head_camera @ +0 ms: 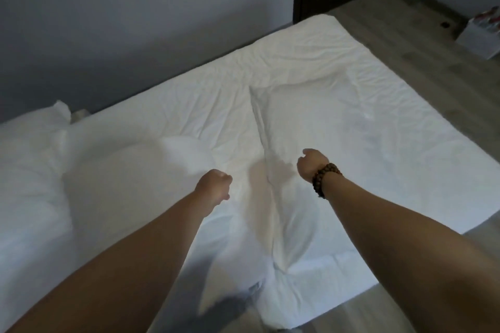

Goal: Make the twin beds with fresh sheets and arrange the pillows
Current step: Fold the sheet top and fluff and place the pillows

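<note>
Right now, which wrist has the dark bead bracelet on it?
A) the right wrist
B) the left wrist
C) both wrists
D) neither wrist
A: the bead bracelet circles the wrist just behind the right hand, while the wrist behind the left hand is bare.

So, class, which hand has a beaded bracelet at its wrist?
The right hand; a dark beaded bracelet circles its wrist, while the left hand has none.

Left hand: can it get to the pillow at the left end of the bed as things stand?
Probably yes. Only billowed white sheet lies between the left hand and the pillow; nothing else blocks that side, though its fingers are curled, perhaps on fabric.
</note>
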A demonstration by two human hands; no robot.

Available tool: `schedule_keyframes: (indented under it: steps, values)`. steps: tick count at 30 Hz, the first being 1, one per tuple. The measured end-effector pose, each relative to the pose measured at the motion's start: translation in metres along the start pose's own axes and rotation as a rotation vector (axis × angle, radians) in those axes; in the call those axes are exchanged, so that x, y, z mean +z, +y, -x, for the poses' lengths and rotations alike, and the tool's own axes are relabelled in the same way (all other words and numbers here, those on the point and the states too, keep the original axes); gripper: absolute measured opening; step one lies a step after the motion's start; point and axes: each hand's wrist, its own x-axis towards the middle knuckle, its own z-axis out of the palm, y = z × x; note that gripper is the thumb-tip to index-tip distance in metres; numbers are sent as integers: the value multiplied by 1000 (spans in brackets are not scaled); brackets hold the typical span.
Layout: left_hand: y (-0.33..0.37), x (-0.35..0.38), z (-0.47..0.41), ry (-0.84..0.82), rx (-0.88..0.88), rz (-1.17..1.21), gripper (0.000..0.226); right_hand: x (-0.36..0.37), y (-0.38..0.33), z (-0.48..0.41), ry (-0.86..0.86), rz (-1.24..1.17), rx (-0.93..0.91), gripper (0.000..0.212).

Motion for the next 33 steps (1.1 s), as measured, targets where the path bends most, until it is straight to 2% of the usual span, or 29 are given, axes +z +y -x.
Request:
schedule_keyframes:
  steps: [3,10,14,19,25,33]
  values:
    - [-35,-42,9,65,-37,40,13,44,-50,25,-59,31,-85,40]
    - [-144,-167,42,237,-52,225,12,161,-172,113,-161,96,-279,42]
    - [-242,-243,50,325,-67,371,10,244,-225,165,-177,102,-319,45]
    - [-383,-327,40,420,-137,542,22,369,-282,217,-171,91,-324,43]
    - [-519,-402,36,425,-281,720,27,504,-337,254,-269,147,-291,39]
    - [-622,-458,-25,396,-393,1007,16,640,-394,218,-368,315,-269,43]
